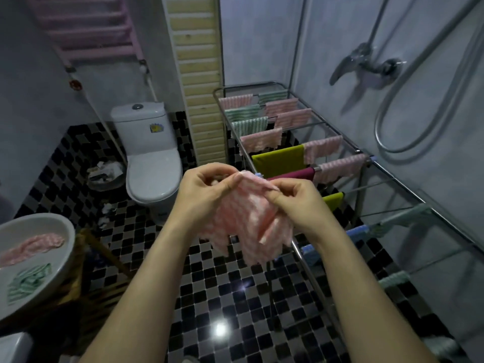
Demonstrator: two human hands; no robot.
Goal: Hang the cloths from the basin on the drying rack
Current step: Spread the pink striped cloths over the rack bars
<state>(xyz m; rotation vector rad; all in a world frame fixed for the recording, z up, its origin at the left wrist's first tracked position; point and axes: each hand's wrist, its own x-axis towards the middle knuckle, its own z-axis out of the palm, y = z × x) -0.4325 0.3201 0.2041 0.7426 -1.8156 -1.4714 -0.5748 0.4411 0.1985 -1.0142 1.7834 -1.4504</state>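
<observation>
Checkered bathroom floor [230, 297] lies below both hands. Left hand [207, 189] and right hand [293, 203] pinch a pink cloth's [243, 226] top edge, fingers clamped, spreading it. Next seems draping it over the drying rack [337, 142]; two cloths remain in the basin [66, 231].

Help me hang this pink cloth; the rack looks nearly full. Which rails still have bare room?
Far rails of the drying rack are crowded with striped cloths, then the olive cloth and maroon cloth. Bare rod lies right of the yellow-green cloth, and on nearer rails between the blue pieces and teal pieces.
</observation>
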